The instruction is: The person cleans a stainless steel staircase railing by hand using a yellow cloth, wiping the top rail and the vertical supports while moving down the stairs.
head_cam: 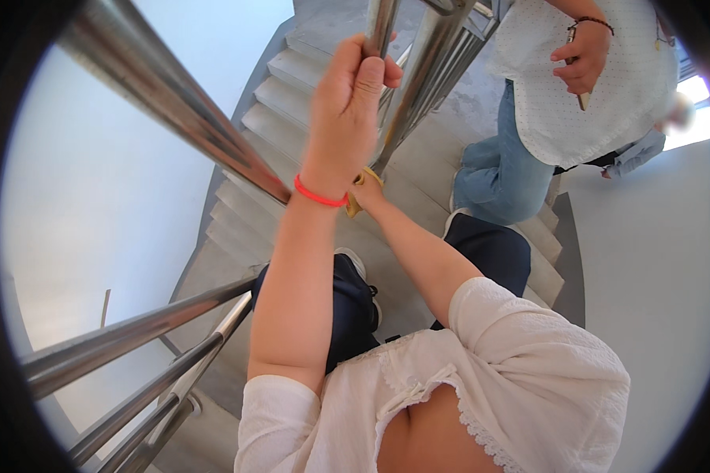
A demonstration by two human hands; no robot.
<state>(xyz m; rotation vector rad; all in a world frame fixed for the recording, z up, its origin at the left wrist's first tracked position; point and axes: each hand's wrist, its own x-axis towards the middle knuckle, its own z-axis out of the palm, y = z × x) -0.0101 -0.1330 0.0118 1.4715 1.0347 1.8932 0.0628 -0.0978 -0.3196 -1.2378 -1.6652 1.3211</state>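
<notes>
My left hand (355,94), with a red cord bracelet at its wrist, is wrapped around an upright steel tube of the stair railing (381,29). Lower down, partly behind that wrist, my right hand (368,190) holds a yellow cloth (355,207) against the lower part of a thicker steel railing post (417,88). The far side of the cloth and some fingers of my right hand are hidden.
Steel handrails (148,337) run at the left. Concrete steps (284,88) lie below and ahead. A person in a white dotted top (591,118) and jeans stands close at the upper right, a phone in one hand. Another person (639,156) is behind them, beside the grey wall (645,236).
</notes>
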